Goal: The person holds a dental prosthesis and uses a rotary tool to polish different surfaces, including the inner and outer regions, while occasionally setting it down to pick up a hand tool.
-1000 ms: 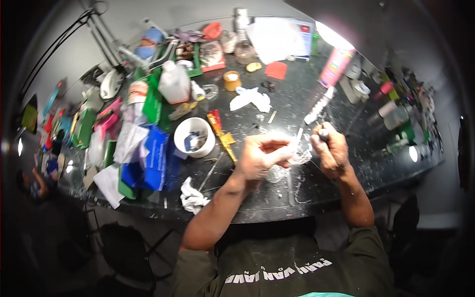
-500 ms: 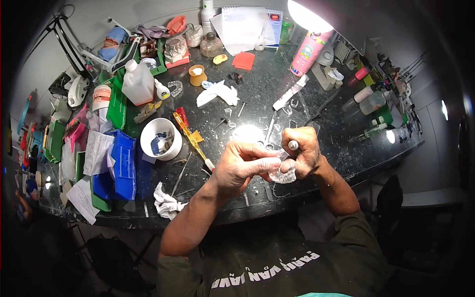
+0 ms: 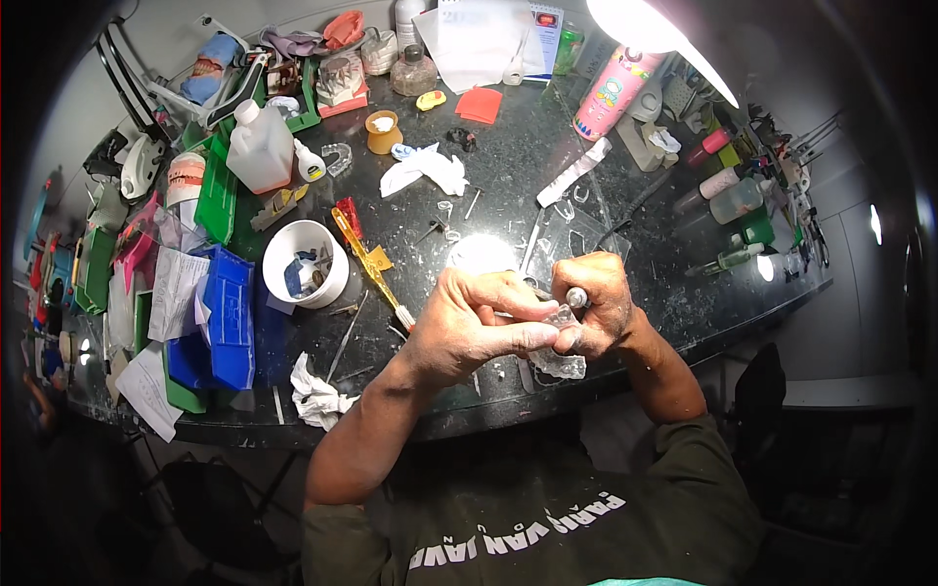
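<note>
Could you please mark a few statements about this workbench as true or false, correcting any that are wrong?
1. The right grip holds a metal-ended tool. True.
2. The left grip is empty. False: its thumb and fingers pinch a clear plastic piece.
3. The white tub stands to the right of the blue box. True.
4. The yellow-handled brush lies inside the white tub. False: it lies beside the tub, on the black table.
5. The lamp is switched off. False: it is brightly lit.
</note>
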`<state>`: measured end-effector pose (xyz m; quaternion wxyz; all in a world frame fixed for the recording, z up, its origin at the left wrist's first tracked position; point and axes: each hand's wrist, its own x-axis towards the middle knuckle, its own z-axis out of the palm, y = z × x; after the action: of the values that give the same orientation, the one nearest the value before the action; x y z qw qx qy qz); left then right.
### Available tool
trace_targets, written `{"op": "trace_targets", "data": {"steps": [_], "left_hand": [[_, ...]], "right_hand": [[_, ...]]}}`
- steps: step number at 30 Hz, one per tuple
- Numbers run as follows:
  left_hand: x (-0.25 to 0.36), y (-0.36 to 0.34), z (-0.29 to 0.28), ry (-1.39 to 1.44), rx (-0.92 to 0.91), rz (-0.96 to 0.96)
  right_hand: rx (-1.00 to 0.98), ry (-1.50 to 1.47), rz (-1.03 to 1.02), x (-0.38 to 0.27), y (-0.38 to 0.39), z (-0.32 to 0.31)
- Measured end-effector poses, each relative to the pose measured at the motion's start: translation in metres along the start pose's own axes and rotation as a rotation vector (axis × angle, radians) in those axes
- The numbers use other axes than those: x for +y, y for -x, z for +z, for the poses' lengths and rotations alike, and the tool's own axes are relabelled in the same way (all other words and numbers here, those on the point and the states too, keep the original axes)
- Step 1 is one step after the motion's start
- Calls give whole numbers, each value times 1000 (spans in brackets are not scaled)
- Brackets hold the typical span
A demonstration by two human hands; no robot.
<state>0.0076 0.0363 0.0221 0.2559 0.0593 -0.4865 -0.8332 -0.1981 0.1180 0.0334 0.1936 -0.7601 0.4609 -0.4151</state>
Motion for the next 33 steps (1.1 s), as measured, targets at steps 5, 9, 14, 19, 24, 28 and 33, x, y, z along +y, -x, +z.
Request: {"op": "trace_targets", "data": {"steps": [5, 9, 14, 19, 24, 28, 33], "left_hand": [[4, 0, 3, -15, 10, -23], [5, -1, 3, 31, 4, -63], [0, -2, 4, 92, -10, -62], [-2, -2, 9, 135, 56, -97], [-4, -1, 10, 125, 58, -85], [-4, 1, 13, 162, 57, -107], [-4, 1, 12, 189, 85, -126]], "right_hand": [[-16, 5, -17, 0, 0, -1], [-7, -24, -15, -1, 0, -1], [13, -9, -30, 1, 1, 1], [27, 19, -34, 8, 7, 1], [73, 17, -46, 12, 6, 1], [77, 16, -65, 14, 5, 2], [89, -17, -55, 18, 4, 5]]}}
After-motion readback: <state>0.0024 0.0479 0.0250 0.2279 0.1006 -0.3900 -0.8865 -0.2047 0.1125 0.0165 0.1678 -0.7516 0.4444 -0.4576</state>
